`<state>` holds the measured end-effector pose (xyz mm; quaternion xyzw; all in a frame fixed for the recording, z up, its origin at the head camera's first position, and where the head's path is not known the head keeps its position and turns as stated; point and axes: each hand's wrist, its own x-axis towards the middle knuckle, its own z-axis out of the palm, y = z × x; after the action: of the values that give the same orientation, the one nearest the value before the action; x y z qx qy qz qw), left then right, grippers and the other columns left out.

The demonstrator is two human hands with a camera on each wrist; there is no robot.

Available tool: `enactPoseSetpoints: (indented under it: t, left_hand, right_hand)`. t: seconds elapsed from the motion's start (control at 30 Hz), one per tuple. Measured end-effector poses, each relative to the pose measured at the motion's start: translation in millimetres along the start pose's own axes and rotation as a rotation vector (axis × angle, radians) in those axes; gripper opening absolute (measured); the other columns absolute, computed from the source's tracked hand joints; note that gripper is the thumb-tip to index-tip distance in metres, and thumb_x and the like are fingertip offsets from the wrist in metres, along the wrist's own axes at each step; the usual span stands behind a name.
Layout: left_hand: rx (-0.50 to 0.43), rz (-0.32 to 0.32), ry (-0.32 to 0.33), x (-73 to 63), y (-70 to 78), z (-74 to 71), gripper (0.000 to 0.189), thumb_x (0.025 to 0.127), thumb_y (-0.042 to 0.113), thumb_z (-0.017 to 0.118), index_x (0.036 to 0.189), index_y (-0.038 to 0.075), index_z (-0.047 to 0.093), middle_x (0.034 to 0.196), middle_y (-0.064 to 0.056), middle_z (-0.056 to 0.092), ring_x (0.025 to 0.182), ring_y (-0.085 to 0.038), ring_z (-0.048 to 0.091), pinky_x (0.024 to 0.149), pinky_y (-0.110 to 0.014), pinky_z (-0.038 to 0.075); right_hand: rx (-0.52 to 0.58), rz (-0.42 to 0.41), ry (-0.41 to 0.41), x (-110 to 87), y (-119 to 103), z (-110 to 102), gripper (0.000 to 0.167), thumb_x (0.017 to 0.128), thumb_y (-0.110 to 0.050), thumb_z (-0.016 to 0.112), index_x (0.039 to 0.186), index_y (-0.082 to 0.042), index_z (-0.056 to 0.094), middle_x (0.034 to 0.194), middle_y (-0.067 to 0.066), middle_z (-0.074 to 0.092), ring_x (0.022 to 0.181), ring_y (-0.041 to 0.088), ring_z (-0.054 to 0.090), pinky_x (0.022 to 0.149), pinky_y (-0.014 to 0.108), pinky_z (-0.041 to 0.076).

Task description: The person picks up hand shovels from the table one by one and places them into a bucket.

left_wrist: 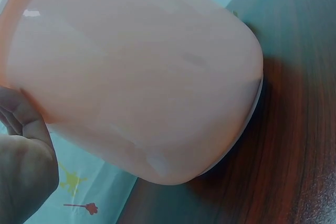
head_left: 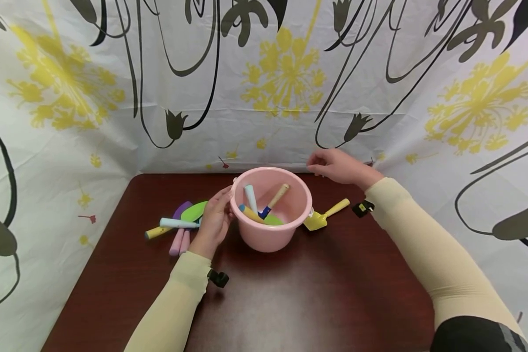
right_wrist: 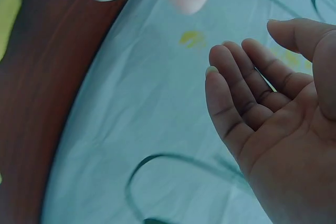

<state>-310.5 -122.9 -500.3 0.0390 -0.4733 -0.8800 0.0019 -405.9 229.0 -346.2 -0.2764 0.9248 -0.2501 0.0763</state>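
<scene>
A pink bucket [head_left: 270, 237] is at the far middle of the table, toy tools inside it. Their handles show: a light blue handle [head_left: 250, 197], a tan handle [head_left: 278, 195] with a blue part below, and a yellow handle [head_left: 252, 213] with a blue end. My left hand [head_left: 215, 217] grips the bucket near its rim on the left side; some fingers are hidden in the head view. To the right of the bucket, my right hand [head_left: 336, 165] hovers in the air, its fingers loosely bent. In the right wrist view the palm of that hand [right_wrist: 278, 114] holds nothing.
Left of the bucket lies a pile of toy tools, among them a green piece [head_left: 194, 211], a light blue handle [head_left: 176, 223] and pink handles [head_left: 179, 243]. A yellow toy shovel [head_left: 318, 221] lies to its right. Patterned cloth [head_left: 264, 142] hangs behind the dark table [head_left: 290, 303].
</scene>
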Motion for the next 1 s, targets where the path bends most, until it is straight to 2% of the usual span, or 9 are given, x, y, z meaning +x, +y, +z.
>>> enactPoseSetpoints:
  t: [0.13,0.33,0.5,0.6,0.7,0.87,1.0]
  left_hand:
    - [-0.004,0.000,-0.003,0.0,-0.3,-0.7,0.038,0.112,0.029,0.069,0.145,0.010,0.070,0.122,-0.013,0.066,0.074,-0.011,0.054,0.065,-0.021,0.047]
    - [0.002,0.003,-0.014,0.9,-0.8,-1.4,0.041,0.112,0.031,0.068,0.147,0.011,0.069,0.128,-0.015,0.066,0.076,-0.012,0.054,0.066,-0.021,0.048]
    - [-0.003,0.008,-0.014,0.8,-2.2,-1.7,0.039,0.112,0.029,0.069,0.146,0.010,0.070,0.129,-0.017,0.066,0.076,-0.012,0.054,0.066,-0.021,0.047]
    - [-0.011,0.008,-0.011,1.1,-2.5,-1.9,0.038,0.112,0.028,0.069,0.145,0.009,0.070,0.126,-0.016,0.066,0.075,-0.011,0.054,0.065,-0.021,0.047]
    - [-0.020,0.004,-0.011,1.2,-2.6,-1.9,0.037,0.112,0.027,0.069,0.145,0.009,0.070,0.126,-0.016,0.066,0.075,-0.011,0.053,0.065,-0.021,0.047]
    - [-0.013,0.002,-0.013,0.1,-1.0,-1.4,0.039,0.112,0.029,0.069,0.145,0.010,0.070,0.129,-0.017,0.065,0.075,-0.011,0.054,0.066,-0.021,0.047]
    - [-0.018,0.006,-0.014,-0.3,-0.4,-1.0,0.038,0.112,0.028,0.068,0.145,0.009,0.070,0.127,-0.017,0.065,0.075,-0.011,0.054,0.065,-0.020,0.047]
  right_hand:
    - [0.039,0.059,0.035,-15.7,29,6,0.026,0.114,-0.030,0.064,0.124,-0.008,0.073,0.106,0.008,0.074,0.098,0.027,0.070,0.085,0.045,0.058]
    - [0.045,0.174,0.111,-37.1,72,18,0.031,0.115,-0.035,0.062,0.121,-0.006,0.073,0.105,0.009,0.075,0.099,0.032,0.070,0.085,0.045,0.055]
    - [0.070,0.296,0.155,-53.0,111,32,0.039,0.116,-0.037,0.058,0.122,-0.001,0.072,0.112,0.019,0.075,0.104,0.039,0.071,0.084,0.044,0.055]
    - [0.118,0.361,0.153,-59.8,132,40,0.044,0.116,-0.037,0.057,0.124,0.005,0.070,0.117,0.026,0.074,0.107,0.042,0.072,0.082,0.042,0.057]
    - [0.176,0.419,0.146,-64.2,147,47,0.046,0.116,-0.034,0.057,0.127,0.010,0.068,0.118,0.028,0.073,0.105,0.041,0.072,0.080,0.037,0.060]
    - [0.260,0.488,0.154,-67.0,166,59,0.046,0.116,-0.031,0.057,0.126,0.013,0.066,0.109,0.025,0.074,0.098,0.038,0.073,0.075,0.034,0.062]
    - [0.306,0.527,0.169,-67.5,179,68,0.044,0.115,-0.029,0.058,0.124,0.013,0.067,0.098,0.016,0.074,0.084,0.023,0.072,0.071,0.032,0.060]
